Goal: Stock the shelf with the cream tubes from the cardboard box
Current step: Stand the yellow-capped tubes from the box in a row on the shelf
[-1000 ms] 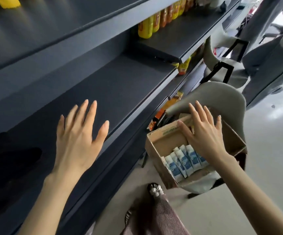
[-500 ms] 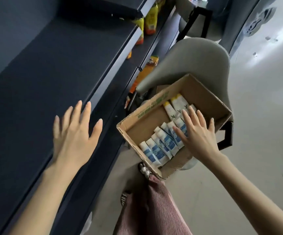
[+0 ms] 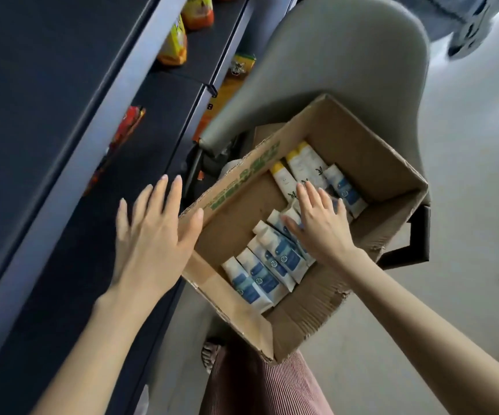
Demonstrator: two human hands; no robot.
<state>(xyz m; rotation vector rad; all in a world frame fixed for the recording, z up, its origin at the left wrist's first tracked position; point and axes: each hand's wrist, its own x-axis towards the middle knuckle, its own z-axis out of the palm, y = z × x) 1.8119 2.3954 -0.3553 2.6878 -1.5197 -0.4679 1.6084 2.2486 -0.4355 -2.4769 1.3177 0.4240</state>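
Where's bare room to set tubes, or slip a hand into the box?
Free: the dark shelf board left of its grey front edge; inside the brown cardboard box, the floor between its printed wall and the white cream tubes. Crowded: under the right hand.

The left hand [image 3: 152, 235] is held palm down, fingers straight and spread, holding nothing, just outside the left wall of the brown cardboard box [image 3: 242, 181]. Its thumb tip lies at that wall's rim. The right hand [image 3: 320, 226] lies palm down inside the box, fingers extended and slightly spread. Both bare forearms converge toward the box.
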